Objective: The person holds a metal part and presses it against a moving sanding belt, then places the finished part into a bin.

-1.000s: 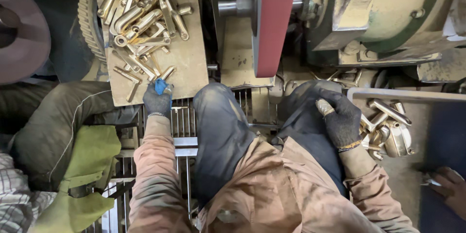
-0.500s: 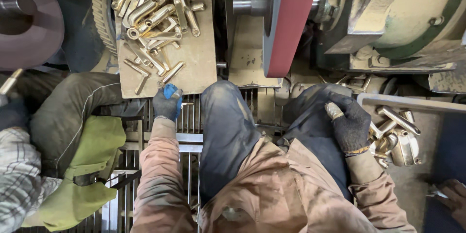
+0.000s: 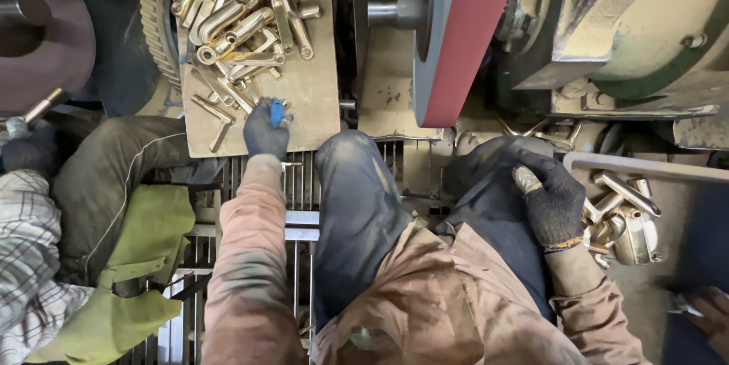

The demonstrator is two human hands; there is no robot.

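Brass parts lie heaped on a tan board, in the upper left of the head view. Most are short tubes and bent handle shapes, piled across one another; a few lie loose toward the board's near edge.

Left hand, in a dark glove with a blue patch: it rests on the near edge of the board, fingers curled down onto the loose parts at the bottom of the heap. Fingers are partly closed; whether they grip a part cannot be told, since the glove hides it.

Right hand, in a dark glove: it sits on the right knee, beside a tray of more brass pieces. Fingers bent and closed around a small pale metal piece, whose end shows above the knuckles.

A red sanding belt runs upright between the board and a green and cream machine housing, with a steel shaft sticking out to its left. A toothed wheel shows just left of the board.

Person seated; both knees in dark trousers, metal grating underfoot.

At left, another person: checked sleeve, dark trousers, green cloth across the lap.
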